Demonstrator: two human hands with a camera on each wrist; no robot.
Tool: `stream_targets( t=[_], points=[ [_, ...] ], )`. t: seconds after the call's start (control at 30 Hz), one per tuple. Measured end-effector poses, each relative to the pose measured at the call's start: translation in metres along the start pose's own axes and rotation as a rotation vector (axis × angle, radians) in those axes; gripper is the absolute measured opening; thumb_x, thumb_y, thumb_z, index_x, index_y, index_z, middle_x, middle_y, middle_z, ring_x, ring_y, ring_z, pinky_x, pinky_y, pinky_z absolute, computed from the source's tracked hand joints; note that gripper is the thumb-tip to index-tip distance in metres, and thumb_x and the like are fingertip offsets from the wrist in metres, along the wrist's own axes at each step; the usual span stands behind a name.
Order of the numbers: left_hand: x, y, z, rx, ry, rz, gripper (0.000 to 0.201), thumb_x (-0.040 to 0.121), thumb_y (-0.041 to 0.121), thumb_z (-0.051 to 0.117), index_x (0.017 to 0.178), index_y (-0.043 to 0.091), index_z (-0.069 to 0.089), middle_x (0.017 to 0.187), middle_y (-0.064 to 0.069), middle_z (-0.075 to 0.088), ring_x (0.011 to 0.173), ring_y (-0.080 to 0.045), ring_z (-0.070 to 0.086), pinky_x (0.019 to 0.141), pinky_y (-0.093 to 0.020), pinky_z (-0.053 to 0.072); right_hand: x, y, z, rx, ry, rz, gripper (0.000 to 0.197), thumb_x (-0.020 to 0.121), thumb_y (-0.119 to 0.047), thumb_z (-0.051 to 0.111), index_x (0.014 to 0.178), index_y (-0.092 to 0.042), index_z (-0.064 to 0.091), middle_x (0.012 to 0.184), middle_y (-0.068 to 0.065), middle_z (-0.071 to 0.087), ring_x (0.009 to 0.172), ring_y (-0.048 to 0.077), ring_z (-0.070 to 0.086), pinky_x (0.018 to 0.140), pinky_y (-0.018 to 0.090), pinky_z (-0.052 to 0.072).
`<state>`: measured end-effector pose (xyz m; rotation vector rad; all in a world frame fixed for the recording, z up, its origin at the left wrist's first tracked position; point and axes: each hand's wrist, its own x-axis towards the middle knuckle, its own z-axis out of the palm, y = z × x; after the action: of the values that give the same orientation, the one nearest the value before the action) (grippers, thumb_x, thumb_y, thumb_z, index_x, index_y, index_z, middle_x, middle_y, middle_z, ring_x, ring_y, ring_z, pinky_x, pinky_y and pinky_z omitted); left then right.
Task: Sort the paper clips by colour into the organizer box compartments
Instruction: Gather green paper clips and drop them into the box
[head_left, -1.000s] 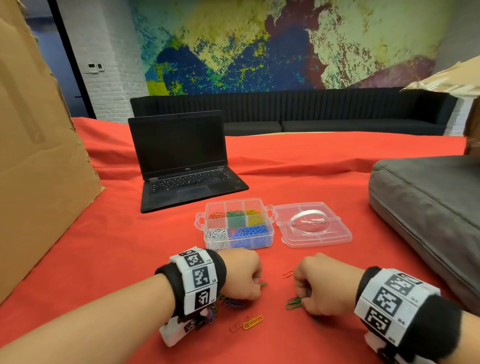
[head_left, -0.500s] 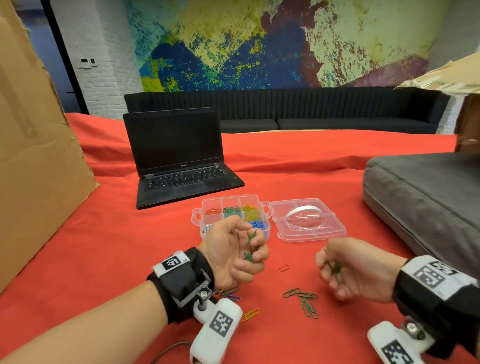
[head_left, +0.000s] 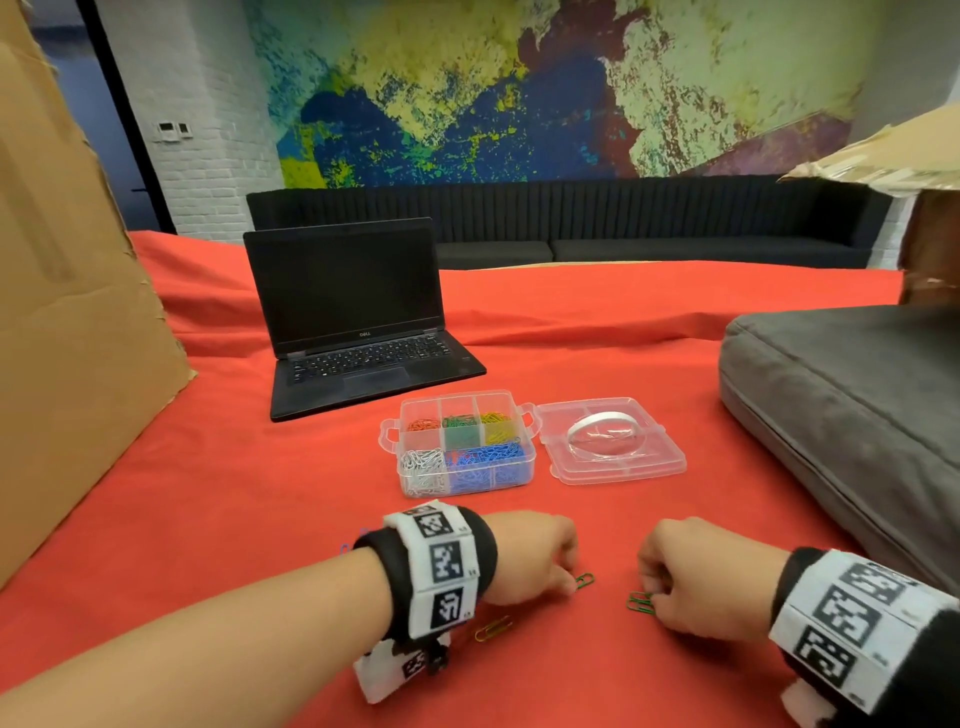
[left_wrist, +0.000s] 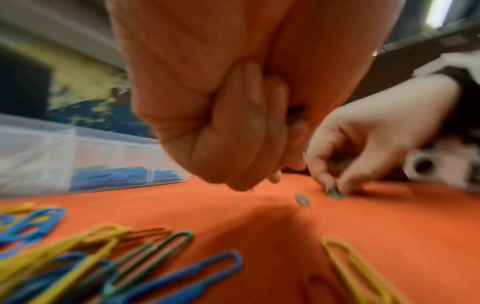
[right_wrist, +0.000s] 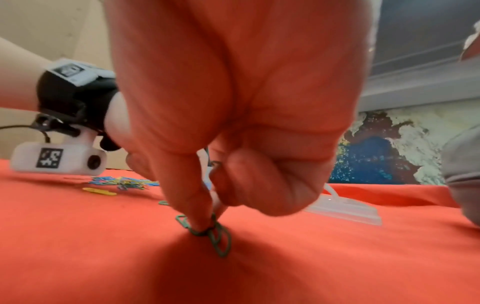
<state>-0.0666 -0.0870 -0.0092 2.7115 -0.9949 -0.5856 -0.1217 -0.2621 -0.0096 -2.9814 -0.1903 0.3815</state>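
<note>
The clear organizer box (head_left: 524, 457) holds orange, green and yellow clips in its back row and white and blue in front. My left hand (head_left: 569, 578) is down on the red cloth, knuckles up. Its curled fingers hold a green clip (left_wrist: 296, 115), and its fingertips are beside a loose green clip (head_left: 584, 580). My right hand (head_left: 649, 597) is also down. Its thumb and forefinger pinch a small bunch of green clips (right_wrist: 217, 234) lying on the cloth, and another green clip (right_wrist: 215, 163) shows inside its curled fingers.
The box's clear lid (head_left: 649, 467), with a white ring in it, lies to the right of the box. A mixed pile of clips (left_wrist: 78, 257) lies under my left wrist and a yellow clip (head_left: 493, 629) nearby. An open laptop (head_left: 358, 332), a cardboard sheet (head_left: 67, 338) and a grey cushion (head_left: 841, 415) ring the area.
Half a second ago both hands were lifted off the cloth with green clips in them. Both have come back down, knuckles up, onto the loose green clips.
</note>
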Motion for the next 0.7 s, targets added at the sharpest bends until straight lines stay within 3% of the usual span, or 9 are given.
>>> stream_targets(
  t=[0.1,0.2,0.33,0.43,0.5,0.57,0.63,0.7],
  points=[
    [0.006,0.004,0.008,0.098,-0.010,0.013,0.025,0.095,0.021,0.053,0.117,0.010,0.051,0.116,-0.011,0.061,0.108,-0.030,0.054,0.081,-0.028,0.037,-0.001,0.007,0.000,0.095,-0.076,0.046,0.014,0.077,-0.022,0.054,0.063,-0.021,0.051,0.059,-0.008,0.052,0.051,0.003,0.044,0.052,0.014,0.037],
    [0.007,0.001,0.008,0.191,-0.043,0.031,0.022,0.097,0.019,0.046,0.113,0.006,0.054,0.114,-0.015,0.062,0.105,-0.033,0.056,0.087,-0.035,0.044,-0.002,0.012,-0.001,0.469,-0.145,0.118,0.016,0.079,-0.023,0.055,0.064,-0.019,0.053,0.053,-0.005,0.053,0.043,0.010,0.044,0.044,0.021,0.038],
    [0.003,-0.006,0.005,0.304,-0.078,0.026,0.028,0.096,0.016,0.042,0.105,-0.003,0.059,0.104,-0.020,0.063,0.089,-0.034,0.056,0.076,-0.035,0.044,-0.001,0.017,-0.005,1.311,-0.204,0.267,0.009,0.071,-0.010,0.040,0.065,-0.011,0.046,0.061,0.010,0.049,0.046,0.019,0.042,0.042,0.023,0.038],
    [-0.004,-0.019,-0.005,0.211,-0.071,0.023,0.022,0.093,0.016,0.043,0.089,0.001,0.059,0.079,-0.014,0.057,0.063,-0.024,0.045,0.058,-0.029,0.038,-0.001,0.020,-0.016,1.652,-0.220,0.281,0.017,0.062,-0.004,0.031,0.059,-0.009,0.046,0.064,0.015,0.051,0.045,0.022,0.045,0.043,0.023,0.043],
    [-0.013,-0.032,-0.010,-0.101,-0.081,0.004,0.019,0.095,0.018,0.042,0.085,0.009,0.055,0.063,-0.005,0.048,0.049,-0.017,0.037,0.047,-0.023,0.034,-0.002,0.020,-0.019,1.718,-0.181,0.268,0.014,0.062,-0.009,0.033,0.057,-0.010,0.047,0.065,0.015,0.050,0.046,0.023,0.046,0.043,0.023,0.043],
    [-0.024,-0.041,-0.016,-0.684,-0.103,-0.038,0.025,0.100,0.022,0.039,0.076,0.019,0.044,0.048,0.003,0.034,0.035,-0.010,0.027,0.037,-0.012,0.026,-0.001,0.019,-0.020,1.659,-0.155,0.274,0.015,0.071,-0.016,0.038,0.058,-0.012,0.044,0.063,0.011,0.049,0.046,0.021,0.043,0.040,0.022,0.038],
    [-0.030,-0.050,-0.021,-1.172,-0.044,-0.065,0.031,0.102,0.023,0.035,0.071,0.021,0.034,0.043,0.005,0.024,0.030,-0.005,0.016,0.036,-0.005,0.018,0.002,0.019,-0.016,1.463,-0.121,0.273,0.020,0.082,-0.017,0.042,0.063,-0.012,0.044,0.060,0.008,0.050,0.044,0.017,0.040,0.039,0.021,0.033],
    [-0.034,-0.056,-0.026,-1.506,0.016,-0.059,0.025,0.099,0.021,0.032,0.074,0.019,0.036,0.041,0.005,0.022,0.028,-0.004,0.015,0.035,-0.004,0.014,0.005,0.016,-0.011,1.219,-0.100,0.250,0.016,0.088,-0.006,0.040,0.075,-0.008,0.049,0.061,0.009,0.054,0.043,0.016,0.043,0.039,0.021,0.033]
  ],
)
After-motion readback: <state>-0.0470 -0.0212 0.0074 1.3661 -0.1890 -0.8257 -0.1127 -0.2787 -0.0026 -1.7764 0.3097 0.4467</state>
